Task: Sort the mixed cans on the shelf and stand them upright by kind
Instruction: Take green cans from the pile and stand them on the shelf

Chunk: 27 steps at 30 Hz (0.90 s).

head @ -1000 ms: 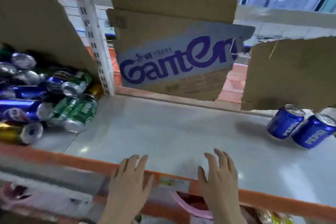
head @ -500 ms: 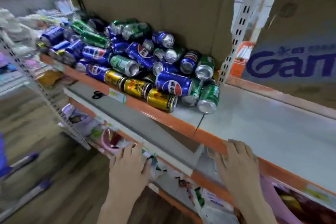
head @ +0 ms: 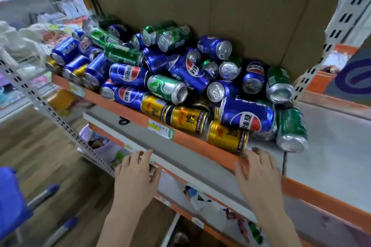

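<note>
A heap of mixed cans lies on its side on the grey shelf point(head: 329, 158) with an orange front rim. Blue Pepsi cans point(head: 248, 115), green cans point(head: 292, 129) and gold Red Bull cans point(head: 226, 136) are jumbled together. My right hand point(head: 259, 174) rests with straight fingers on the orange rim just below the nearest gold can, holding nothing. My left hand point(head: 136, 174) hovers open, lower and to the left, its fingertips by the edge of the shelf below.
Brown cardboard point(head: 220, 16) backs the heap. A perforated white upright point(head: 329, 46) stands right of the cans, with a purple-lettered box point(head: 353, 78) beyond. Bare grey shelf lies to the right. A lower shelf point(head: 180, 166) holds packets; a blue object point(head: 10, 198) sits at far left.
The view has swung left from the bare shelf and two Pepsi cans to the can heap, and closer. Both hands stay open; the right one now lies on the rim near the gold can.
</note>
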### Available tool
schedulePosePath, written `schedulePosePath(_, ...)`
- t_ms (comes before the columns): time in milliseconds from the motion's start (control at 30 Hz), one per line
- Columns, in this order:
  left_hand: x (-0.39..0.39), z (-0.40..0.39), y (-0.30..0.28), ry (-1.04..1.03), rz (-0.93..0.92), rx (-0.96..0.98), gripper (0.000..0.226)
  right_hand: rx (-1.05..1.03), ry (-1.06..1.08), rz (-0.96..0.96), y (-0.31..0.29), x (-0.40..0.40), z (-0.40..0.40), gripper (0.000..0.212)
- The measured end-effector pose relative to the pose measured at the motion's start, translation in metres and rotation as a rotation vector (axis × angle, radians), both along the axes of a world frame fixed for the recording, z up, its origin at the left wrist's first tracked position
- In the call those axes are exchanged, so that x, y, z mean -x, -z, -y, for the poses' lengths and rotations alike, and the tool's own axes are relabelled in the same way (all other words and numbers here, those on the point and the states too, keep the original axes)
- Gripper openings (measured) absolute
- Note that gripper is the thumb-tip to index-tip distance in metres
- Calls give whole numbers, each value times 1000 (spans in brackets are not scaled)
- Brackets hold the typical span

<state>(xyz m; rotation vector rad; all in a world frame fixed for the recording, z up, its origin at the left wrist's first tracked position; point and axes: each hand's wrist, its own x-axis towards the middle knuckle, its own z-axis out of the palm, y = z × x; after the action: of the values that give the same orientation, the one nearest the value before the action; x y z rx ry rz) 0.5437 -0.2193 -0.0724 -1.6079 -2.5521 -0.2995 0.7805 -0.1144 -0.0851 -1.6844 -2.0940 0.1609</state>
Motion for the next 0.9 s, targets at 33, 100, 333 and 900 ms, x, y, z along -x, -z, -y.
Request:
schedulePosePath(33, 16, -7, -5, -1, -21, -17, 41, 43, 44, -12, 1, 11, -2, 32)
schedulePosePath(100, 45, -23, -16, -13, -19, -40, 43, 100, 138, -48, 0, 30, -8, 33)
schedulePosePath(333, 91, -66, -15, 117, 59, -17, 48, 83, 343, 18, -7, 51, -7, 47)
schedulePosePath(900, 300, -69, -11, 494, 64, -156, 39, 117, 622, 29, -46, 262, 49, 61)
